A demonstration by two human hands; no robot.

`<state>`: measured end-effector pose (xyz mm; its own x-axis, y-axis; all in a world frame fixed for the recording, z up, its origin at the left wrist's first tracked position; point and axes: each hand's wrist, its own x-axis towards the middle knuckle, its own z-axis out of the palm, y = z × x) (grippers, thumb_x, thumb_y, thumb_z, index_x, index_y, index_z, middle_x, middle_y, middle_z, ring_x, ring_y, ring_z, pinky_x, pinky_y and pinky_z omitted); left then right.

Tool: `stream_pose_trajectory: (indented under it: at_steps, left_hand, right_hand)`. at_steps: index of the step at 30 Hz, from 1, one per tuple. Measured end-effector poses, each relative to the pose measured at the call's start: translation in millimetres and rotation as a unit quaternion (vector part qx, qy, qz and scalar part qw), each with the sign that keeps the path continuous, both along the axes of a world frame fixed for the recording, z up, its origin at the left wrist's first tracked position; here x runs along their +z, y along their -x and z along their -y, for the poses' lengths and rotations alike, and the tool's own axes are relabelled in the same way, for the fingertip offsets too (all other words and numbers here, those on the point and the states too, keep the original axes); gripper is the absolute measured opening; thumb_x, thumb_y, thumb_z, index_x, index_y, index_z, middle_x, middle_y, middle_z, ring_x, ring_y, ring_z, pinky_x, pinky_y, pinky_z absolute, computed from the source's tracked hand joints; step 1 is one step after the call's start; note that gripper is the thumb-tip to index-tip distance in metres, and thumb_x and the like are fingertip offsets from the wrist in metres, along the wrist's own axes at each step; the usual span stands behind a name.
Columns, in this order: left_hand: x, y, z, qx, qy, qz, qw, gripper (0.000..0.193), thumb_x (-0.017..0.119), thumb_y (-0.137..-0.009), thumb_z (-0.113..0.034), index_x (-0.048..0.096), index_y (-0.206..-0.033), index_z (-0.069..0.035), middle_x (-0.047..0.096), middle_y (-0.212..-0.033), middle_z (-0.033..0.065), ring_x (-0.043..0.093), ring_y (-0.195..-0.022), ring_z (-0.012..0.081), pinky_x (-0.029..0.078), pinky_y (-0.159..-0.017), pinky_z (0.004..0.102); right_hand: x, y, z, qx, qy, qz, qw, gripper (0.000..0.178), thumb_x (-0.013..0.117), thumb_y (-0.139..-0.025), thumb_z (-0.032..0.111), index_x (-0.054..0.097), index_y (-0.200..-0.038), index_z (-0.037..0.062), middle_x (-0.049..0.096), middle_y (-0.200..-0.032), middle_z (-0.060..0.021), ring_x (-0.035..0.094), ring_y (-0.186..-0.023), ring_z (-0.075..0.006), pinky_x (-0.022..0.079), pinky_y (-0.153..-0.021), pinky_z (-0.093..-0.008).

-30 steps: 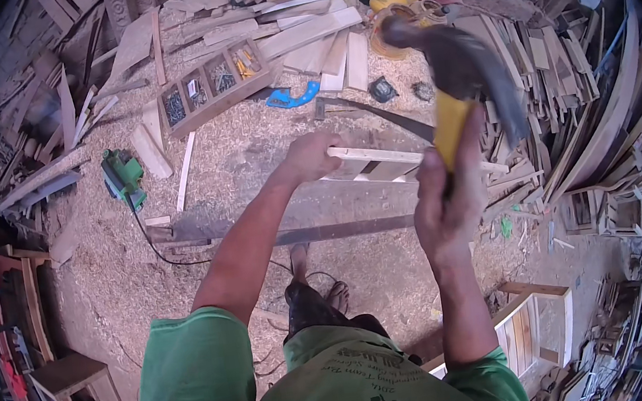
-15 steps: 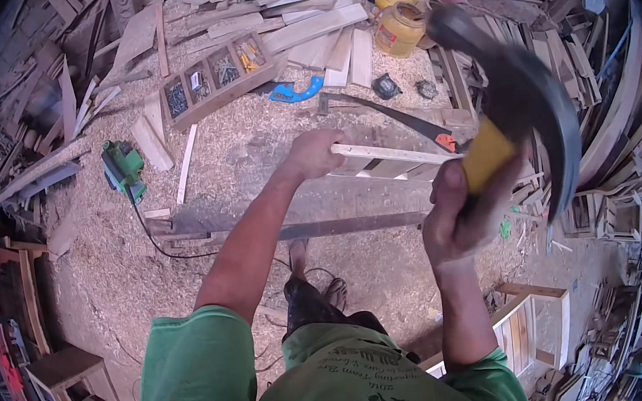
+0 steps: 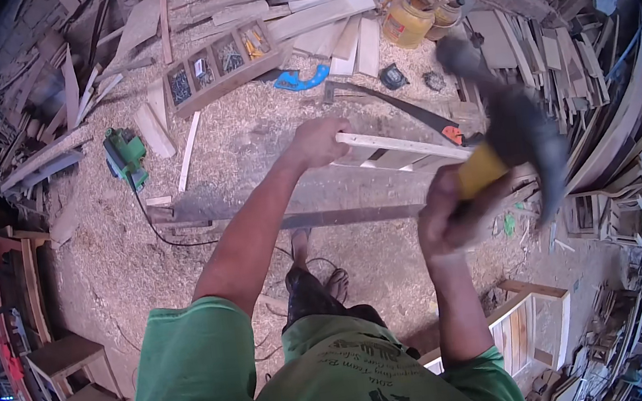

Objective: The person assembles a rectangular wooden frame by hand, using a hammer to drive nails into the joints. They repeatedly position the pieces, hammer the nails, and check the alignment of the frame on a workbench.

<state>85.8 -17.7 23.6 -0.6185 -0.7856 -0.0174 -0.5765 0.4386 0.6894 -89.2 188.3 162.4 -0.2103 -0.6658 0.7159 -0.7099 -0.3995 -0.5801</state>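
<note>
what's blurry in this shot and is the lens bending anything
Head view: the hammer and the right hand gripping its yellow handle are motion-smeared, while the left hand on the pale wooden frame stays sharp. Fisheye distortion curves the stacked planks toward the rim, and the corners are black vignette.

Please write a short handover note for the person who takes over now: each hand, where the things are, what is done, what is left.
Left hand: grips the end of the pale wooden slat frame on the sawdust-covered workbench.
Right hand: shut on the yellow-handled hammer, raised and motion-blurred.
Nearby: a handsaw with an orange handle, a green power tool, a wooden compartment tray of small hardware.
Done: cannot tell which joints are nailed.
Left: probably more hammering on the frame.
</note>
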Motion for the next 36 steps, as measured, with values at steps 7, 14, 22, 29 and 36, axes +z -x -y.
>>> stream_pose_trajectory:
  at_steps: [7, 14, 22, 29, 36]
  left_hand:
    - [0, -1, 11, 0.012, 0.004, 0.009, 1.000, 0.030, 0.084, -0.083, -0.026, 0.078, -0.109, -0.014, 0.079, -0.104, 0.0158, 0.077, -0.101, 0.0368, 0.058, -0.089, 0.0485]
    - [1, 1, 1, 0.008, -0.010, 0.038, 0.999, 0.031, 0.084, -0.083, -0.029, 0.077, -0.110, -0.016, 0.080, -0.106, 0.0136, 0.076, -0.103, 0.0366, 0.058, -0.091, 0.0485]
    - [-5, -1, 6, 0.018, 0.003, 0.047, 0.999, 0.034, 0.083, -0.080, -0.026, 0.077, -0.112, -0.015, 0.080, -0.105, 0.0142, 0.077, -0.101, 0.0373, 0.058, -0.091, 0.0481]
    - [13, 4, -1, 0.007, -0.034, 0.044, 0.998, 0.037, 0.083, -0.083, -0.024, 0.076, -0.118, -0.014, 0.080, -0.108, 0.0147, 0.077, -0.102, 0.0366, 0.058, -0.092, 0.0467]
    - [10, 7, 4, 0.022, -0.036, 0.019, 0.999, 0.059, 0.087, -0.081, -0.025, 0.066, -0.135, -0.014, 0.079, -0.120, 0.0151, 0.076, -0.113, 0.0397, 0.058, -0.098, 0.0474]
  right_hand:
    - [-54, 8, 12, -0.001, -0.254, -0.061, 0.965, 0.078, 0.067, -0.107, 0.004, 0.035, -0.176, 0.0200, 0.073, -0.093, -0.0276, 0.073, -0.069, -0.0409, 0.058, -0.065, -0.0444]
    - [12, 7, -3, 0.029, 0.018, -0.010, 0.999, 0.076, 0.065, -0.106, 0.000, 0.034, -0.174, 0.0069, 0.075, -0.106, -0.0275, 0.071, -0.073, -0.0357, 0.057, -0.065, -0.0448]
    - [-19, 8, 7, 0.000, -0.323, -0.101, 0.941, 0.067, 0.069, -0.104, 0.000, 0.047, -0.167, 0.0097, 0.075, -0.110, -0.0286, 0.072, -0.082, -0.0488, 0.059, -0.073, -0.0515]
    - [-49, 33, 5, -0.006, -0.091, -0.189, 0.978, 0.073, 0.063, -0.111, 0.010, 0.033, -0.177, 0.0175, 0.075, -0.099, -0.0195, 0.069, -0.071, -0.0315, 0.057, -0.065, -0.0431]
    - [-54, 30, 6, -0.002, -0.260, -0.100, 0.960, 0.069, 0.065, -0.110, 0.014, 0.041, -0.174, 0.0277, 0.073, -0.098, -0.0242, 0.072, -0.072, -0.0452, 0.056, -0.064, -0.0539]
